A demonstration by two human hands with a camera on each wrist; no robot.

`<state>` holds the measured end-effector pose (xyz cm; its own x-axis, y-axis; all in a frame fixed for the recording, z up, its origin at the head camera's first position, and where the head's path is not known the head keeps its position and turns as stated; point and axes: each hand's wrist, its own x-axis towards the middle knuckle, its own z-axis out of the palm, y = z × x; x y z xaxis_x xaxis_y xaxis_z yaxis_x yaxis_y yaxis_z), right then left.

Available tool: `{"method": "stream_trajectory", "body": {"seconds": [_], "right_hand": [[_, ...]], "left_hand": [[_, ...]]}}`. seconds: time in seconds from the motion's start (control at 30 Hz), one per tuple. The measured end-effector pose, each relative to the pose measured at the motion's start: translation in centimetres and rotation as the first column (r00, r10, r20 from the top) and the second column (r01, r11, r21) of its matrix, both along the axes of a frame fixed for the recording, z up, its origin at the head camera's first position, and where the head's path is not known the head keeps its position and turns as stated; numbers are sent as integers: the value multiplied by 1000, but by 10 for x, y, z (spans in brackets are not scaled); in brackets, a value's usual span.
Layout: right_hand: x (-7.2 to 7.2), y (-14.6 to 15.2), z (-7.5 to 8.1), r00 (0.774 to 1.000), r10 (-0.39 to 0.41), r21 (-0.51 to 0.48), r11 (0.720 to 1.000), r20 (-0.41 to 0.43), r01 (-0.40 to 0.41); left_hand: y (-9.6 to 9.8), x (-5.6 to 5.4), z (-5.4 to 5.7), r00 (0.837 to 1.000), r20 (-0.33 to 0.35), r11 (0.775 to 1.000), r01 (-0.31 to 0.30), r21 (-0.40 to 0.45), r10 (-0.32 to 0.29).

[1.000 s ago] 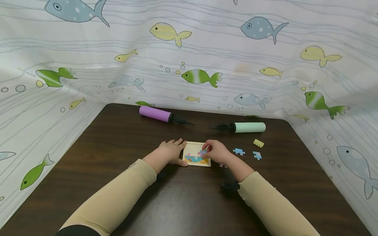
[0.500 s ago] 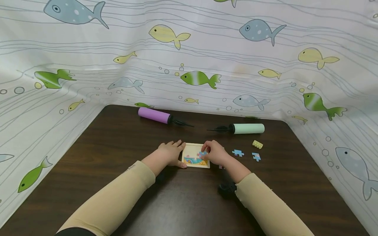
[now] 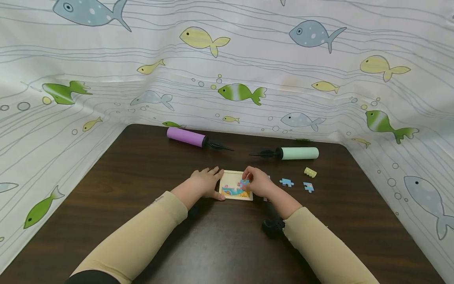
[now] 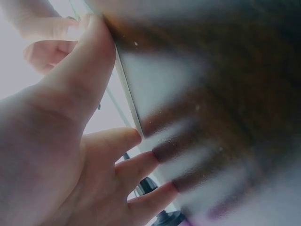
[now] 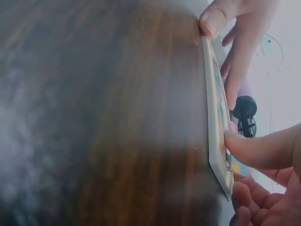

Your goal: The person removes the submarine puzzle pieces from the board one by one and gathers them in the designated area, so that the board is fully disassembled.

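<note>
A small square wooden puzzle tray [image 3: 230, 177] lies on the table, its near part filled with joined pieces in blue and orange. My left hand [image 3: 203, 182] lies along the tray's left side with fingers spread. In the left wrist view, the thumb and fingertips [image 4: 134, 136] of that hand touch the tray's edge. Over the right half of the tray, my right hand [image 3: 260, 182] pinches a blue and pink jigsaw piece [image 3: 243, 183] between thumb and fingers. The right wrist view shows this jigsaw piece [image 5: 239, 168] right at the tray's surface, partly hidden by the thumb.
Right of the tray lie loose jigsaw pieces [image 3: 286, 182], one partly hidden beside my right hand. A yellow toy brick [image 3: 310, 172] is behind them. Farther back lie a purple hand pump [image 3: 186, 136] and a mint hand pump [image 3: 299, 153]. A fish-patterned curtain [image 3: 198, 59] surrounds the table.
My right wrist has shifted slightly left, while its fingers keep the jigsaw piece at about the same spot over the tray. The left hand stays in place.
</note>
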<state>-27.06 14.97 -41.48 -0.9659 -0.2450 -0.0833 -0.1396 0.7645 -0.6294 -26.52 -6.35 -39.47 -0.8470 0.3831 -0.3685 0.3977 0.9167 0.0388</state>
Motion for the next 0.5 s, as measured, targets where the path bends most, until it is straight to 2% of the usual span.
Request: {"method": "stream_trajectory", "body": {"seconds": [0.33,0.5], "right_hand": [[0,4,4,1000,-9,-59,998,-6,8],[0,7,6,1000,11,-106,994,-7,-12]], "left_hand": [[1,-1,2,1000,9,1000,-4,-3,4],[1,0,4,1000,11,1000,-2,-6,2]]}}
